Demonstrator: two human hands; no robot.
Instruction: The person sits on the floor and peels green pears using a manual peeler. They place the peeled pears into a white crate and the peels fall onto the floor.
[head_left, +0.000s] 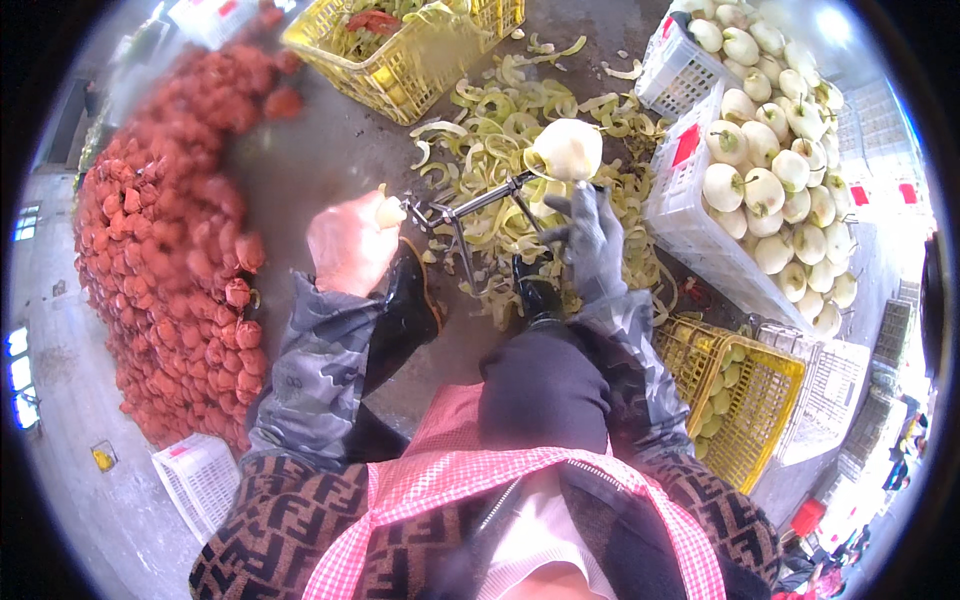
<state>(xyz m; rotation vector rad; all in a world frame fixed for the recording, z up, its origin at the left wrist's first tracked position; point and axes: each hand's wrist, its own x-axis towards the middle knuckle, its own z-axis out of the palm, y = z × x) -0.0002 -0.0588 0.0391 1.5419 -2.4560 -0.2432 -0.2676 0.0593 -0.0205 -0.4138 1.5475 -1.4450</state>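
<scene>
My bare left hand (352, 244) is closed around the handle (390, 213) of a metal hand-cranked peeler (480, 201), which stands on thin legs between my feet. At the peeler's far right end sits a pale peeled fruit (574, 150) with a strip of peel hanging at its lower left. My right hand (591, 236), in a grey glove, is just below that fruit, its fingertips at the fruit's underside; whether it grips anything there is hard to tell. Curled green-yellow peelings (495, 127) lie on the floor under and behind the peeler.
A heap of red-wrapped round items (172, 300) lies at left. A yellow crate (409, 71) with peelings stands ahead. At right, white crates (679, 195) hold peeled fruit with stems (757, 142); nearer is a yellow crate (780, 405) with green fruit. A white crate (199, 476) stands lower left.
</scene>
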